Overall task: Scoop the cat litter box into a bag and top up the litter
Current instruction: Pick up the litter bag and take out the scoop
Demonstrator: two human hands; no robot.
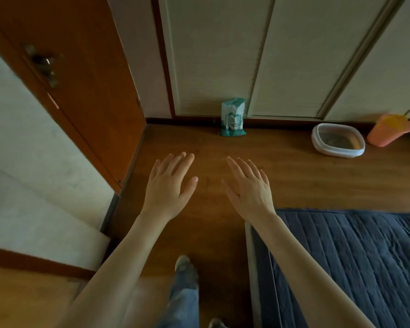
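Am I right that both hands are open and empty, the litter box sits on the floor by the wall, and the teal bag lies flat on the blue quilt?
Not quite. In the head view the teal bag stands upright on the wooden floor against the wall, not on the blue quilt. The rest holds: left hand and right hand open and empty, litter box on the floor by the wall.

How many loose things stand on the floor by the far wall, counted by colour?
Teal and white: 1, the litter bag
White: 1, the litter box
Orange: 1, the bin
Total: 3
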